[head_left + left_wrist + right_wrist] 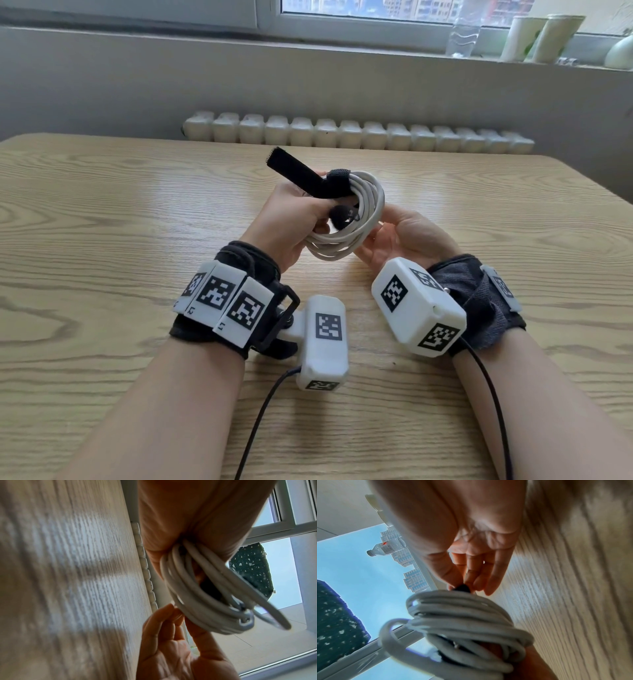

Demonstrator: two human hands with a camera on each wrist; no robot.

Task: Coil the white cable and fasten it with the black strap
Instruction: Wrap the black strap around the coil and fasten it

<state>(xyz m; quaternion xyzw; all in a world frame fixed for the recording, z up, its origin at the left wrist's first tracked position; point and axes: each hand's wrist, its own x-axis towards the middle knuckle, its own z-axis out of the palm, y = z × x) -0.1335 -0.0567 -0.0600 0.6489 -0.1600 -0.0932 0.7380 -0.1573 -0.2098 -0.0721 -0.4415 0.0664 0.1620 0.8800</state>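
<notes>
The white cable [371, 202] is wound into a coil of several loops, held above the wooden table [102, 222]. My left hand [291, 219] grips the coil's left side. The black strap [294, 169] wraps over the coil's top there, and its free tail sticks up to the left. My right hand [407, 236] lies palm up against the coil's lower right. In the right wrist view its thumb and fingers [471, 572] pinch a small black piece [462, 587], apparently a strap end, at the coil [462, 615]. The left wrist view shows the loops [197, 595] and the right fingers [164, 616] touching them.
Behind the table's far edge stands a white radiator [356, 135]. The window sill holds a plastic bottle [464, 31], two pale cups [541, 37] and a vase [621, 51]. Black wires [260, 418] trail from both wrist cameras across the near table.
</notes>
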